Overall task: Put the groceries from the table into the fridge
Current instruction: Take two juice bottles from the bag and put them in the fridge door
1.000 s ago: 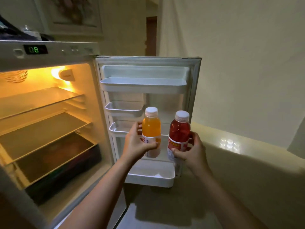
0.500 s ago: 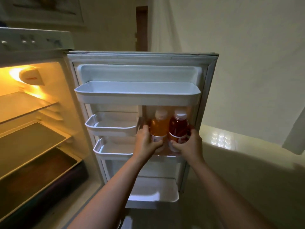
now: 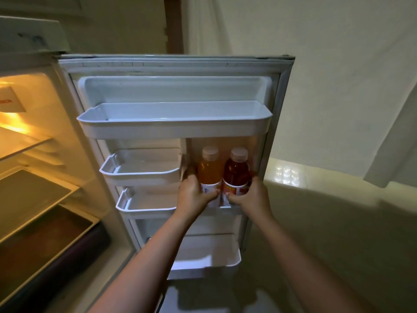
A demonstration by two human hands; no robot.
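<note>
Head view showed the fridge (image 3: 31,154) standing open, its door (image 3: 173,68) swung wide and the door racks bare apart from two drinks. Above the fingers ran the long top rack (image 3: 173,129); to their left hung a short rack (image 3: 140,175). Just under the fingers ran the front rail of the rack (image 3: 144,207) that took the bottles, though whether their bases already rested on it could not be told.

The left hand (image 3: 194,197) was closed around the orange bottle (image 3: 209,170), fingers (image 3: 213,195) wrapped over its white label. The right hand (image 3: 250,197) was closed around the red bottle (image 3: 237,172) the same way. Both stood upright, side by side and touching, caps (image 3: 210,152) on.

Full bottles like these probably felt fairly heavy and stiff, with smooth plastic that could slip; the label band low on the body looked the safest place to hold.
</note>
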